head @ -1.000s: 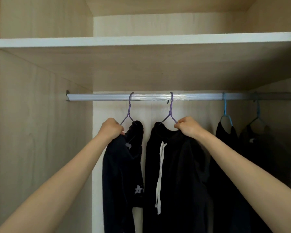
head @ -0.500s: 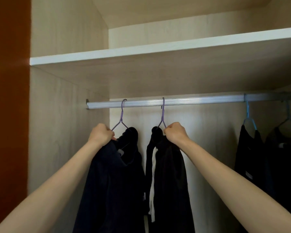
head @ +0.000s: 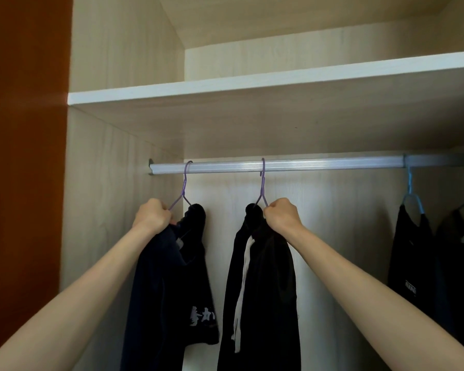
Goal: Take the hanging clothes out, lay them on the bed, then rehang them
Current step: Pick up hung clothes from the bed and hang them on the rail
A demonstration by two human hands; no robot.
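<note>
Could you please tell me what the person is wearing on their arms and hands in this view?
The left hand and the right hand are bare: no gloves, and no rings that show. The forearms are bare too, with no sleeves, watch or bracelet anywhere down to the frame's lower edge.

Both purple hangers (head: 184, 187) slid left along the rail (head: 306, 166).

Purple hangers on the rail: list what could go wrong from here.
1. The left purple hanger and right purple hanger both hook over the rail; lifted together, one hook may catch.
2. The left hand and right hand grip bunched cloth, so the dark garments could slip off.
3. The white drawstring dangles and could snag.
</note>
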